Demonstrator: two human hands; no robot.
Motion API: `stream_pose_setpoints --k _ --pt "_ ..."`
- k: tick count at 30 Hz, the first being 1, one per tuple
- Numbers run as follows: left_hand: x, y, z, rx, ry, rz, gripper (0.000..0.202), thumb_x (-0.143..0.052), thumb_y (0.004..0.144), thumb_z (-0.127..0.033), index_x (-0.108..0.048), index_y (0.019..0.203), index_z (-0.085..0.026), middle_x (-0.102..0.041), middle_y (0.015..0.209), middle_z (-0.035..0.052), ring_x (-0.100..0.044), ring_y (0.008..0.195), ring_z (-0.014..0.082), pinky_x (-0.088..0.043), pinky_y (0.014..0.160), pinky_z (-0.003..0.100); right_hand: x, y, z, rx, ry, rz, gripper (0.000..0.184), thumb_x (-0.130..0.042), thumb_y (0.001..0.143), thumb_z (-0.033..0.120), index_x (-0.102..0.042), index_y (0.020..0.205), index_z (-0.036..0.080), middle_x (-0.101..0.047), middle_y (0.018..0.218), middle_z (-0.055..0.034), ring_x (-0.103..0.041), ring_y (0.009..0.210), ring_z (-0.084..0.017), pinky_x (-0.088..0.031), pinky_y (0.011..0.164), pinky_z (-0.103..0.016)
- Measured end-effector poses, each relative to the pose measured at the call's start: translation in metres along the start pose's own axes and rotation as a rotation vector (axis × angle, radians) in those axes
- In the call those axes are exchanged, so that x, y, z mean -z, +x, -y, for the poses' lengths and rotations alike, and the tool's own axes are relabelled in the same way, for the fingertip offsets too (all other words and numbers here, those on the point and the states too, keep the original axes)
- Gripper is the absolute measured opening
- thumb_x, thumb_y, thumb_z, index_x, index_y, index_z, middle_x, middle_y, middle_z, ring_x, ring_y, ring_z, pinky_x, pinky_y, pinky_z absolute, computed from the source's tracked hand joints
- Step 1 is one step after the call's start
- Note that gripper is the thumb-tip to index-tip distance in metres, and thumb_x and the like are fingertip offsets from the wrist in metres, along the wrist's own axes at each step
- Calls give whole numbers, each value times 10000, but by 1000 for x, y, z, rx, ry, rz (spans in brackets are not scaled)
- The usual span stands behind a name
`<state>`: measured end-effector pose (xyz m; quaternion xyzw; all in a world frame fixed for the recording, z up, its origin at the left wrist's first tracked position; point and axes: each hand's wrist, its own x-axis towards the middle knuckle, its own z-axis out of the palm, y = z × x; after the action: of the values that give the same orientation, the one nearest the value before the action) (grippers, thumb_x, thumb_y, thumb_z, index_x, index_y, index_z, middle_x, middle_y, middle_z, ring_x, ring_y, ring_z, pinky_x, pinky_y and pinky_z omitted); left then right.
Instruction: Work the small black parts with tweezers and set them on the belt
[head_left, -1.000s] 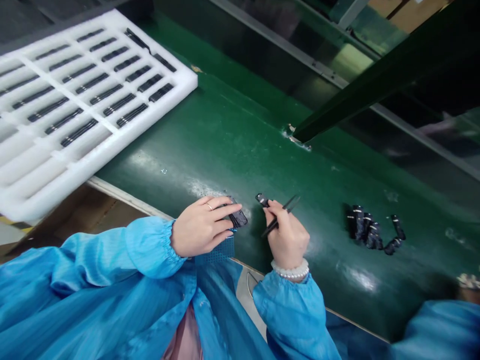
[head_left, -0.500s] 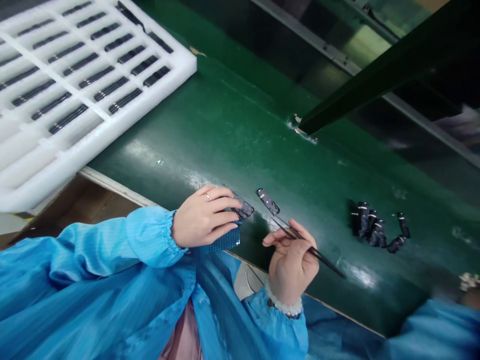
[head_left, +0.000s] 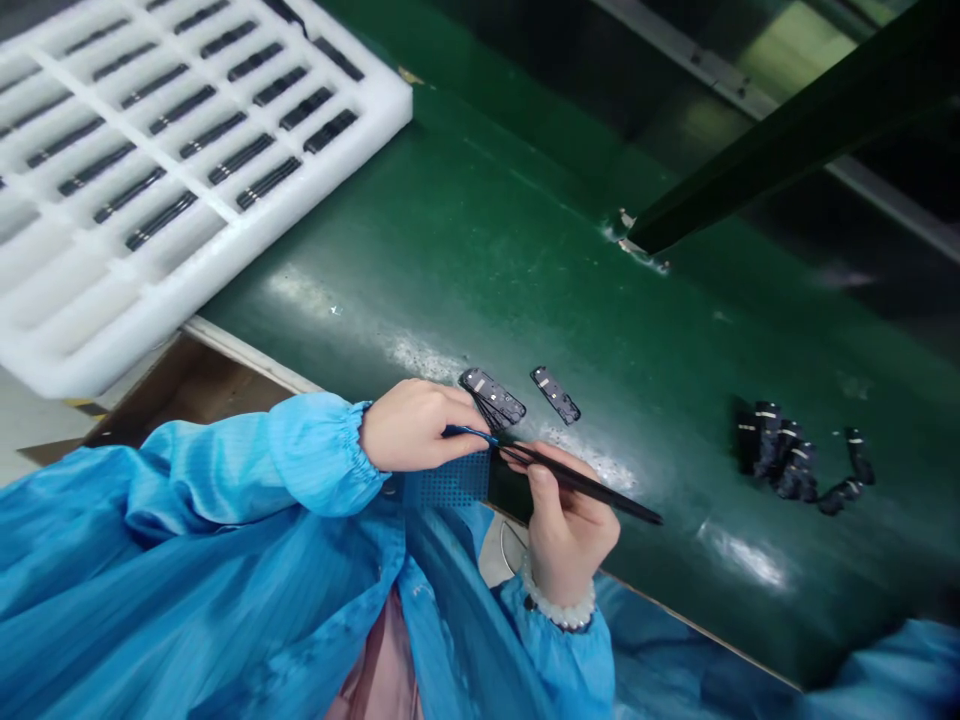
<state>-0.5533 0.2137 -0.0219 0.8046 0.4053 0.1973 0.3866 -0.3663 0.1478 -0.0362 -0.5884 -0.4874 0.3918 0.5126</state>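
My left hand (head_left: pixel 421 425) pinches a thin dark part with a bluish sheen (head_left: pixel 466 432), seen nearly edge-on. Black tweezers (head_left: pixel 600 488) are gripped in my right hand (head_left: pixel 571 525), their tips close to that part; whether they touch it I cannot tell. Just beyond my left fingers lies a small stack of black, elongated plastic pieces (head_left: pixel 493 393), partly fanned out. One similar black piece (head_left: pixel 556 394) rests alone to its right. Below my left hand is a blue sheet dotted with small holes (head_left: pixel 454 482), at the table's near edge.
A white foam tray (head_left: pixel 300 205) with rows of slots holding black pieces sits at the upper left. Several black parts (head_left: pixel 791 460) lie in a cluster on the green table (head_left: pixel 465 240) at right. A dark post (head_left: pixel 720 190) rises behind. Another person's blue sleeve (head_left: pixel 900 670) shows lower right.
My left hand has come off the stack and now pinches a thin part. My right hand has brought the tweezers left to it. The view has shifted slightly.
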Motion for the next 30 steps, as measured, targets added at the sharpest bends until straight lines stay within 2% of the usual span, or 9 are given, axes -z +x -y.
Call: stream_pose_setpoints --k 7,21,30 --pt "0 -1 -3 2 84 17 202 -526 871 -281 -723 899 -244 -693 799 -28 -635 708 98 -414 625 179 3 5 5 -111 20 70 127 -649 813 240 -679 921 182 -745 811 -36 -724 688 -166 -621 657 -286" --pt "-1 -2 -6 -3 169 19 180 -547 856 -271 -725 836 -255 -652 703 -38 -616 668 102 -375 581 207 3 6 6 -91 18 115 98 -647 813 216 -678 905 202 -746 787 -10 -723 678 -143 -613 646 -239" --pt "0 0 -7 -1 172 9 197 -532 862 -284 -723 825 -255 -647 681 -34 -609 649 98 -364 562 201 5 5 5 -90 3 57 114 -658 803 232 -679 903 182 -745 802 -32 -725 678 -167 -626 655 -279"
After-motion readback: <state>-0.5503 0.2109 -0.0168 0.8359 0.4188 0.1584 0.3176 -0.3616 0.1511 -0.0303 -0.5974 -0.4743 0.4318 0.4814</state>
